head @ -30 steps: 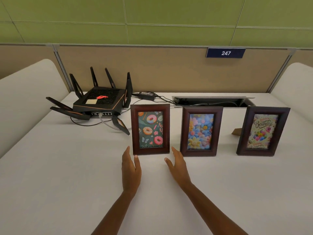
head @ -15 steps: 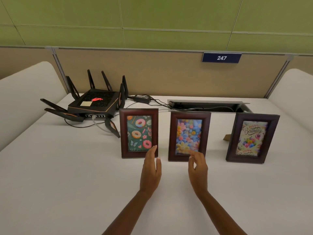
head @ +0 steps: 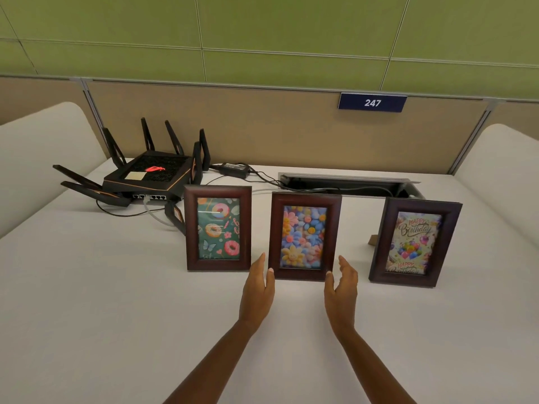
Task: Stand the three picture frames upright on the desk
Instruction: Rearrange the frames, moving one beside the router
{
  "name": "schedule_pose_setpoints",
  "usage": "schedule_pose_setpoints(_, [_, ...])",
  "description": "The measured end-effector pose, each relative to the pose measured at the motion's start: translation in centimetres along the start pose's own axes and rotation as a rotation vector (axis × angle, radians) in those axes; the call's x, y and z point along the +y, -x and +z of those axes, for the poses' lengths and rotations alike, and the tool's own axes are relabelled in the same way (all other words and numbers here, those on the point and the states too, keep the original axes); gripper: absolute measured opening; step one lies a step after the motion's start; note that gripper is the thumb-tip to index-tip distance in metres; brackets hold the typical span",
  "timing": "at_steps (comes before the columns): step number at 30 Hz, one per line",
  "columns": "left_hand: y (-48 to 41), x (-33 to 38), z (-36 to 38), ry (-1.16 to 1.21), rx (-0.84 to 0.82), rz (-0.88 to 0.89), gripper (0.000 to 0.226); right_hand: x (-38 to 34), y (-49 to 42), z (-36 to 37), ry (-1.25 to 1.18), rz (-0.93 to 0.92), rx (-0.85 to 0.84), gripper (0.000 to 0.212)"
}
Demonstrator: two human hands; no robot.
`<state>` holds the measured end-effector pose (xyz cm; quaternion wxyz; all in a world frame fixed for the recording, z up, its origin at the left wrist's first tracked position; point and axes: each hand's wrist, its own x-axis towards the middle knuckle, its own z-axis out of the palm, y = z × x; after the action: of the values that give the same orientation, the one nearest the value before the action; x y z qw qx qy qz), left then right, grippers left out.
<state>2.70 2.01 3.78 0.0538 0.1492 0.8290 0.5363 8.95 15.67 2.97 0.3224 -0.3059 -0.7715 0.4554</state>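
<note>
While both hands are raised in front of the middle frame, neither has closed on it. The left hand (head: 256, 290) stands on edge with its fingers straight and together, the thumb tip against or just at the lower left corner of the flower frame (head: 304, 236); whether it truly touches cannot be told. The right hand (head: 341, 287) mirrors it at the lower right corner, fingers loosely spread and slightly curled, palm facing inward, thumb tip at the frame's bottom edge. Both hands are open and hold nothing.

The flower frame stands upright between them, roughly midway along the desk (head: 87, 316), well back from the near edge. Just beside it on the left, with a narrow gap, the doughnut frame (head: 218, 228) stands upright too. Further to the right, clearly apart, the birthday frame (head: 415, 243) also stands upright, turned a little toward the middle, with a bit of its cardboard stand (head: 372, 239) showing behind its left side.

Toward the far left corner of the desk sits a black router (head: 148, 177) with antennas, one of them lying just behind the doughnut frame. Cables run from it to a power adapter (head: 234, 168) and into the open cable tray (head: 347, 185) along the far edge. On the partition behind hangs a blue sign (head: 372, 102) reading 247.
</note>
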Motion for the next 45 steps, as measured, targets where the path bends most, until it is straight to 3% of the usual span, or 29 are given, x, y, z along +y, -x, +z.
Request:
schedule_pose_setpoints(5, [0.0,-0.2,0.6,-0.044,0.004,0.002,0.042,0.7,-0.3,0.3,-0.025,0.094,-0.142,0.046])
schedule_pose_setpoints(8, [0.2,-0.3,0.4,-0.08,0.077,0.059,0.039,0.4,0.2,0.6,0.005,0.059,-0.023,0.046])
schedule_pose_setpoints(12, [0.1,-0.4,-1.7,-0.211,0.236,0.234,0.037,-1.5,1.0,1.4,0.032,-0.204,0.114,0.041])
schedule_pose_setpoints(15, [-0.9,-1.1,-4.1,-0.316,0.356,0.317,0.042,-3.7,2.0,3.3,0.025,-0.293,0.004,0.042])
schedule_pose_setpoints(20, [-3.2,-2.5,-8.3,-0.286,0.43,0.178,0.051,-6.9,3.5,7.7,0.083,-0.441,-0.212,0.044])
schedule_pose_setpoints(25, [-5.4,-3.9,-11.3,-0.166,0.364,-0.042,0.056,-8.2,3.7,11.6,0.057,-0.197,-0.302,0.054])
schedule_pose_setpoints(31, [-6.7,-5.6,-13.8,0.029,0.094,-0.084,0.043,-8.0,3.3,14.0,-0.046,0.094,-0.356,0.057])
schedule_pose_setpoints(36, [-7.6,-6.3,-15.6,0.079,0.016,-0.064,0.033,-8.2,2.9,14.3,-0.087,0.172,-0.279,0.038])
schedule_pose_setpoints(39, [-7.8,-6.6,-16.8,0.227,-0.016,-0.086,0.032,-8.4,3.4,14.1,-0.156,0.174,-0.261,0.033])
schedule_pose_setpoints(45, [-8.5,-7.6,-20.7,0.407,-0.076,-0.131,0.047,-9.9,5.4,14.5,-0.277,0.124,-0.315,0.028])
